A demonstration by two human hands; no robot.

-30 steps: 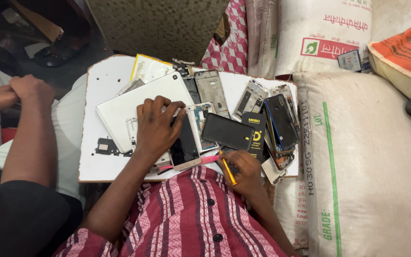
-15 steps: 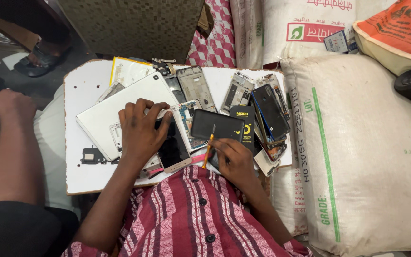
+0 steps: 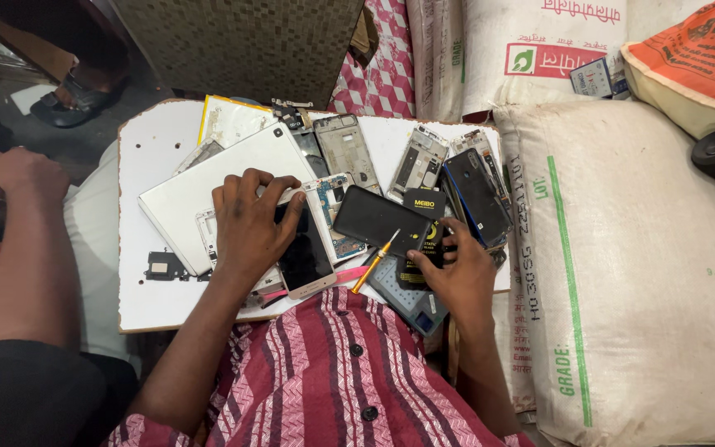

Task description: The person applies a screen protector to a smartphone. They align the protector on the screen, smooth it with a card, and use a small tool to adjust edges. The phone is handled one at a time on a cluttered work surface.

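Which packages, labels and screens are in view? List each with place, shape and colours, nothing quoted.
Phone screen: dark rectangle, pale frame, under the left hand.
Black packet: flat, yellow marks, touched by the right hand.
White sack: right of the board, green stripe, dark print.
Sack label: top, red-and-green rectangle.
Orange bag: top right corner.
Small box: pale, blue print, atop the sacks.

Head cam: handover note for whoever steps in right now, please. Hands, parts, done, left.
Left hand: flat, pressing the phone on the white board.
Right hand: holds the yellow-handled screwdriver, fingers on the black packet.
Parts: black back cover, bare phone frames and white tablet shell spread on the board.
Done: several phones are already stripped.
Left: screwdriver tip is not yet on the phone.
Another person's arm rests at left.
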